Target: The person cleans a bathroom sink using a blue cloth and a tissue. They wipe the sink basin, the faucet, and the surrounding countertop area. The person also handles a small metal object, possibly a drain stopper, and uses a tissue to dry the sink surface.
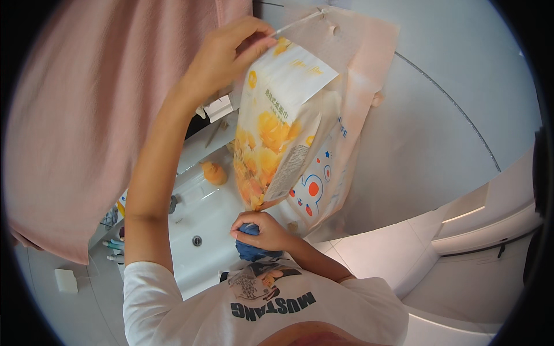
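My left hand (238, 52) is raised to the top corner of a hanging pack of paper tissues (272, 129) printed with yellow flowers. Its thumb and fingers pinch a thin white strap (298, 24), which runs up to a small wall hook (323, 11). Behind the pack hangs a translucent pink plastic bag (372, 65) with printed figures. Below the pack's lower end, my right hand (264, 229) is closed around a bunched dark blue cloth (253, 251), close to my chest. The palm side of the right hand is hidden.
A white washbasin (186, 264) with a drain (197, 241) lies in front of me. An orange figure-like object (214, 173) stands on its rim. A large pink towel (86, 108) hangs at the left, tubes (114, 245) below it. A pale panel (415, 164) spans the right.
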Motion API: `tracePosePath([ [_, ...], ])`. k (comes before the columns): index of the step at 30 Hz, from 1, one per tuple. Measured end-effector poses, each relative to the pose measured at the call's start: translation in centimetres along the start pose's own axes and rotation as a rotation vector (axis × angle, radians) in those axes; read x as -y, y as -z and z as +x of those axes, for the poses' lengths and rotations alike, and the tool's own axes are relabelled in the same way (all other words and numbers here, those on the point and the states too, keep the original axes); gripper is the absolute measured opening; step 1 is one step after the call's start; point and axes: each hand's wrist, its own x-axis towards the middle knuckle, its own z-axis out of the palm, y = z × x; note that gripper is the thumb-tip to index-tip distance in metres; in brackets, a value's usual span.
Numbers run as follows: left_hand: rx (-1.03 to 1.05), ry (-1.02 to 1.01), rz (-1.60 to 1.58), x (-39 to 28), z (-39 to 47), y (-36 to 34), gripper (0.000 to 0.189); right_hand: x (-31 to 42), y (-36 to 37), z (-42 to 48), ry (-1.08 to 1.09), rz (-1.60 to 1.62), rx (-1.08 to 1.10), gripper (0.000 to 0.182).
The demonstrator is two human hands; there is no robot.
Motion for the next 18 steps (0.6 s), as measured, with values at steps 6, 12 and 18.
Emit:
tracePosePath([
  [6, 0.099, -0.029, 0.079, 0.3, -0.5, 1.3, 0.025, -0.3, -0.8, 0.1, 0.013, -0.028, -0.029, 0.006],
  [12, 0.004, 0.064, 0.063, 0.2, -4.5, 3.1, 0.024, -0.1, -1.4, -0.4, -0.056, -0.013, -0.038, 0.011],
  [18, -0.140, 0.114, 0.003, -2.3, -11.8, 7.2, 0.020, -0.2, -2.9, -0.5, -0.146, 0.033, -0.171, 0.013],
])
